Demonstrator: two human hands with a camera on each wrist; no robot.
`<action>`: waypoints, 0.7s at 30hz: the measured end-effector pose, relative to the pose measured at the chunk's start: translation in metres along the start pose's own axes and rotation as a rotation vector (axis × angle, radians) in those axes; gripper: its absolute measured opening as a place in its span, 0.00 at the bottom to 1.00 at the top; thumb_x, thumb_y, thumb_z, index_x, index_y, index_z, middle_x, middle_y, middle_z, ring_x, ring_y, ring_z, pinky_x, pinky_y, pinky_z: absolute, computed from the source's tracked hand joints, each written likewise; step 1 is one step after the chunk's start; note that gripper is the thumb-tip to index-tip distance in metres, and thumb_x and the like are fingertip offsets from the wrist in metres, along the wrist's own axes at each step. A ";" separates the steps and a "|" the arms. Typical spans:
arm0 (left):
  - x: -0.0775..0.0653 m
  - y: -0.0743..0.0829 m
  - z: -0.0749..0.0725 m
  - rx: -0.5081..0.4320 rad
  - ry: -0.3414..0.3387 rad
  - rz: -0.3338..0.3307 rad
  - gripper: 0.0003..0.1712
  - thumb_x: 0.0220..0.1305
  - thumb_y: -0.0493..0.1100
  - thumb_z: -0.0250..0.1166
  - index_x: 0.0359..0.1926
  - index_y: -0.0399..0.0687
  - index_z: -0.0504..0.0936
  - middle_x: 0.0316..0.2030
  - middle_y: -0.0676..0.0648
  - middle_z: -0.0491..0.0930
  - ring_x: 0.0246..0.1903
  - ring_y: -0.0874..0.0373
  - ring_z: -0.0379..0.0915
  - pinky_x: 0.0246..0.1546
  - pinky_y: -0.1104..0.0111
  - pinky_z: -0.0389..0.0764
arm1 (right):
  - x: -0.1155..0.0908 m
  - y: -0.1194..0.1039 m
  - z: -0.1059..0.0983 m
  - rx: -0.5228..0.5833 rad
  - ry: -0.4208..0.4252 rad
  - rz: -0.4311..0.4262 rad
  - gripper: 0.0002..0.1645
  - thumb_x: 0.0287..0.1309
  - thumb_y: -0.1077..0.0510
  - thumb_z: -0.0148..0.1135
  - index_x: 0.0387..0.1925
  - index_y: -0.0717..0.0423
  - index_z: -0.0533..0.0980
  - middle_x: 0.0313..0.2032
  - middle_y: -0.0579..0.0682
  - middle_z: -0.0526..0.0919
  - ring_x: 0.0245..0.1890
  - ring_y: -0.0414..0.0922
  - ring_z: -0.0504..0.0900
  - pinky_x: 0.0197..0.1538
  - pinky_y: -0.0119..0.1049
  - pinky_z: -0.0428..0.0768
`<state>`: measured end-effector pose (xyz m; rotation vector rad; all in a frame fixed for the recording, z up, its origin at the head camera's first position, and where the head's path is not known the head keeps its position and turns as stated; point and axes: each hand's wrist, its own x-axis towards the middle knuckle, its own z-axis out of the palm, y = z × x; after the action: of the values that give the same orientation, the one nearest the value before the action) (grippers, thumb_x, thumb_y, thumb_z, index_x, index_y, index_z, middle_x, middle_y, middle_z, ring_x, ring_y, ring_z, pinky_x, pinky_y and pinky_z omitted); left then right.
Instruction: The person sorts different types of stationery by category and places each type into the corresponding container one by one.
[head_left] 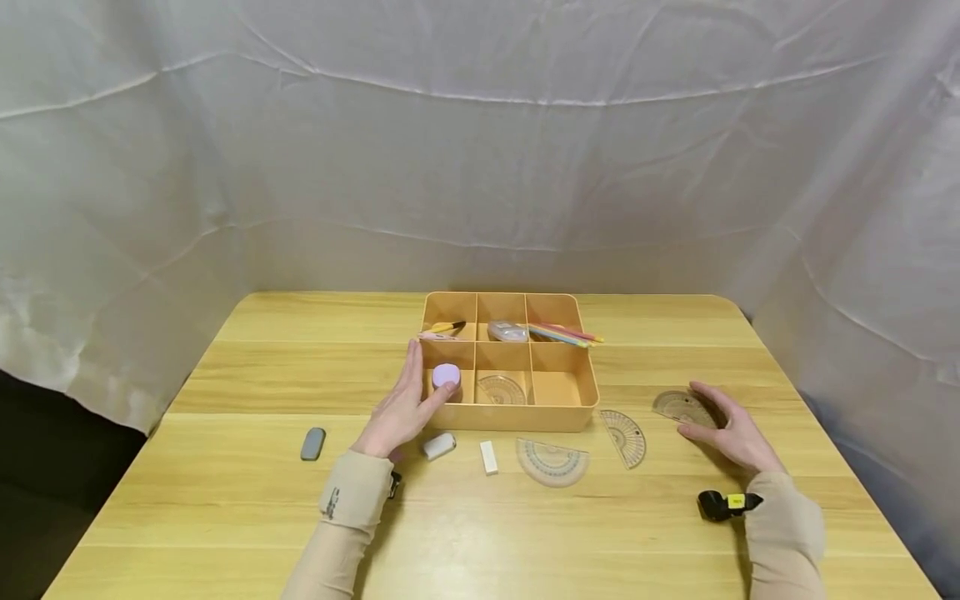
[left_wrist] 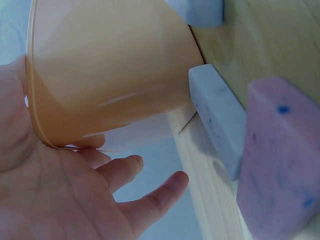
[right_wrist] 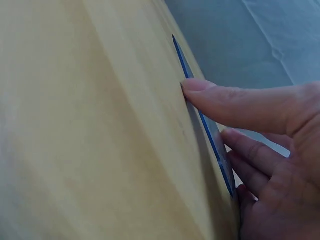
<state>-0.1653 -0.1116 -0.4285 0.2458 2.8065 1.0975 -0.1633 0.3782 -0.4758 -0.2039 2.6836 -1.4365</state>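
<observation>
My left hand (head_left: 396,417) holds the front left corner of an orange divided box (head_left: 517,418). Its thumb reaches over the front rim, beside a round purple thing (head_left: 446,375) in the front left compartment; the other fingers lie along the outer left side. At the right, my right hand (head_left: 738,435) pinches a clear protractor (head_left: 678,405) between thumb and fingers. In the right wrist view the thumb (right_wrist: 215,100) is on the protractor's straight edge, close to the tabletop. Another protractor (head_left: 502,390) lies in the front middle compartment.
Two more protractors (head_left: 552,463) (head_left: 624,439) lie before the box, with a white eraser (head_left: 489,457) and a whitish block (head_left: 439,446). A grey block (head_left: 312,443) is farther left. Pencils (head_left: 562,334), pens (head_left: 447,327) and a clear-topped item (head_left: 507,332) occupy the back compartments. A pink block (left_wrist: 280,165) is near my left wrist.
</observation>
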 end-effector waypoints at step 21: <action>0.000 0.000 -0.001 -0.019 0.002 0.012 0.52 0.70 0.64 0.47 0.74 0.42 0.25 0.73 0.46 0.21 0.70 0.45 0.37 0.61 0.48 0.66 | 0.001 0.002 0.007 -0.134 0.136 -0.079 0.41 0.55 0.59 0.67 0.65 0.74 0.62 0.61 0.76 0.64 0.61 0.73 0.57 0.60 0.70 0.56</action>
<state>-0.1650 -0.1119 -0.4276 0.2602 2.7982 1.1267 -0.1630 0.3736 -0.4815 -0.2331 2.9159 -1.3379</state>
